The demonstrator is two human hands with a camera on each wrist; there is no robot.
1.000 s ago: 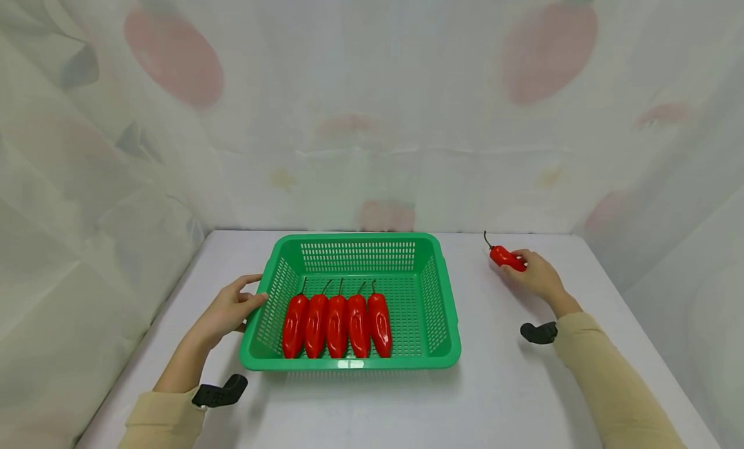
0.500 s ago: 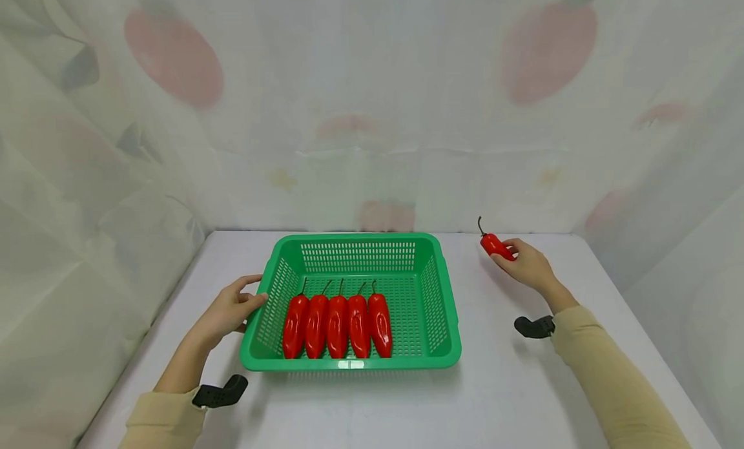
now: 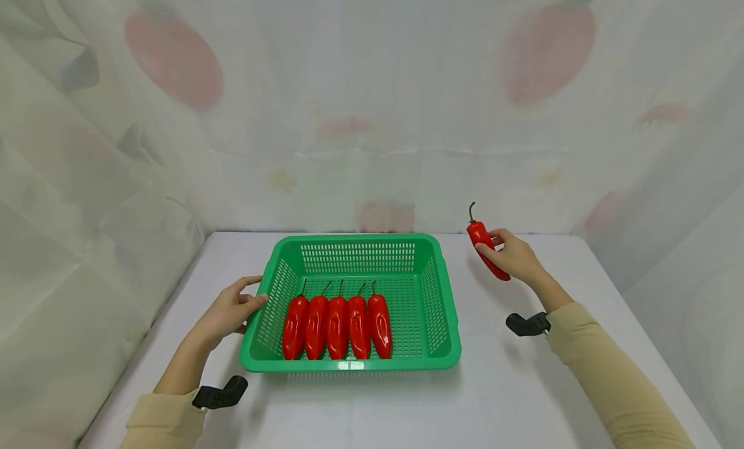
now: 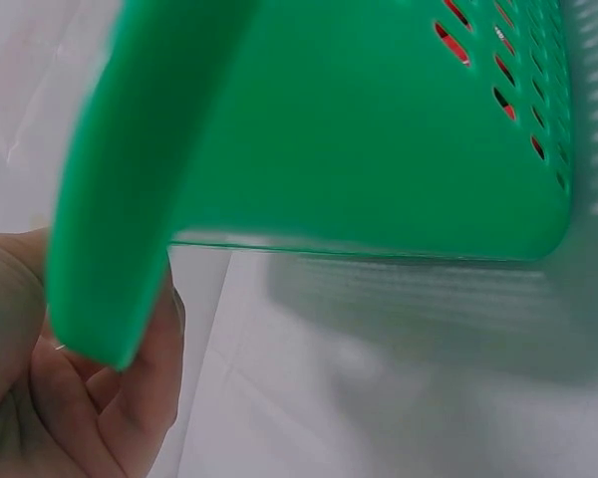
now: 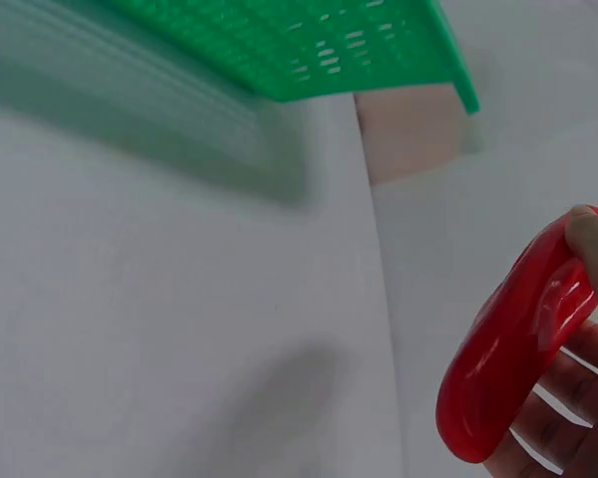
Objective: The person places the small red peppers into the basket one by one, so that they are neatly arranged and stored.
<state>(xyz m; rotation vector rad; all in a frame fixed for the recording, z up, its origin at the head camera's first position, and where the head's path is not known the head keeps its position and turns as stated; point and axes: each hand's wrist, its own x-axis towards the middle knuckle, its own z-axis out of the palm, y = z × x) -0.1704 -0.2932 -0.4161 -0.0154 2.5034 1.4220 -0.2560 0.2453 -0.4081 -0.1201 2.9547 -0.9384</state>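
Note:
A green plastic basket stands mid-table with several red chili peppers side by side in its left and middle part, stems toward the back. My left hand grips the basket's left rim, thumb on top and fingers underneath; the left wrist view shows the fingers curled around the rim. To the right of the basket, my right hand pinches another red chili pepper between thumb and fingers. This pepper is held above the table, tilted, its stem pointing up and back.
The white table meets a pale fabric backdrop with faded fruit prints at its rear edge. More fabric hangs at both sides. A black wrist device sits on the left forearm and another on the right.
My right hand has moved left and toward the back, lifting its pepper, which now points more upright. My left hand and the basket have stayed in place.

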